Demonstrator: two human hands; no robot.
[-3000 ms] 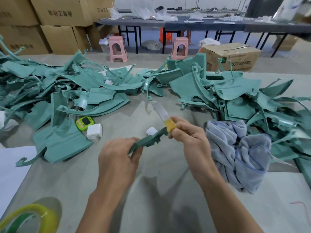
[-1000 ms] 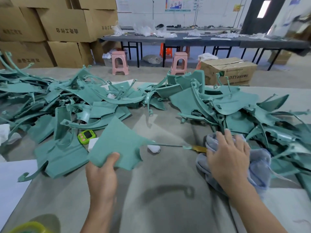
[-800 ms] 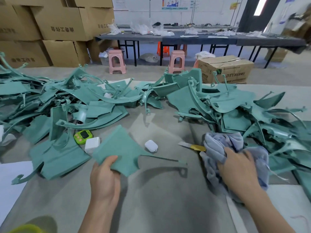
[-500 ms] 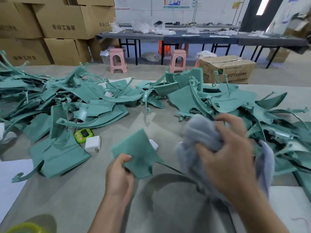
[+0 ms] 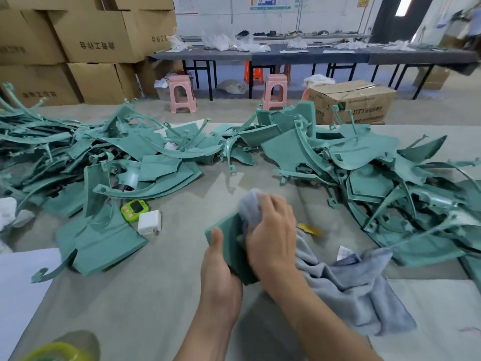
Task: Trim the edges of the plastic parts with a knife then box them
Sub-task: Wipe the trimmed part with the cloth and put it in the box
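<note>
Head view: our left hand (image 5: 221,277) grips the plastic part (image 5: 229,246) pointing away, right hand (image 5: 273,238) clutching cloth (image 5: 346,282) on it; box (image 5: 351,102) beyond reads DTY

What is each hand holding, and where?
Left hand grips the green plastic part by its near edge; right hand holds the grey cloth, bunched, against it.
</note>
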